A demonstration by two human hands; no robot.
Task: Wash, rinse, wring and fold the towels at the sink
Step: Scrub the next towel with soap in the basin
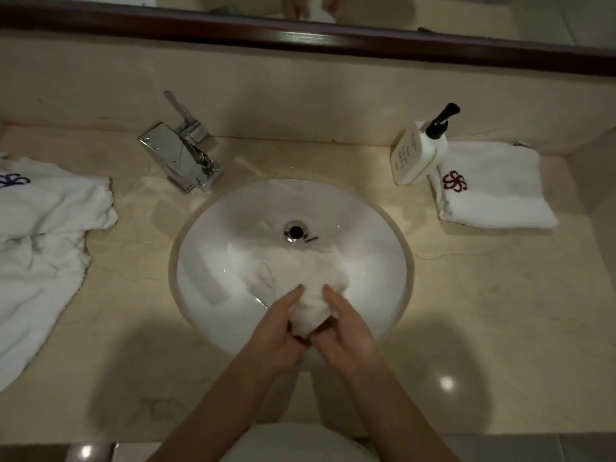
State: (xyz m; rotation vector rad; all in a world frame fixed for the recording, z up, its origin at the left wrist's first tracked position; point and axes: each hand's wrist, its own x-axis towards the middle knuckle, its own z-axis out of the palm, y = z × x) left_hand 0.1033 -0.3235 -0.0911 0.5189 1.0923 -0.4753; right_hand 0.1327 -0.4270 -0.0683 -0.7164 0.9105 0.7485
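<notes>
A white wet towel [293, 278] lies bunched in the round white sink [376, 261], spreading toward the drain [295, 231]. My left hand [278, 335] and my right hand [343, 331] grip the towel's near end between them over the front of the basin, fingers curled round the cloth. A chrome faucet [185, 158] stands at the back left of the sink; no water stream shows. A folded white towel [493, 188] with a red emblem lies on the counter at the right. A rumpled white towel [43, 248] with a blue emblem lies at the left.
A white soap pump bottle [420, 151] with a black nozzle stands next to the folded towel. The beige marble counter [483, 311] surrounds the sink. A dark-framed mirror [316, 40] runs along the back wall.
</notes>
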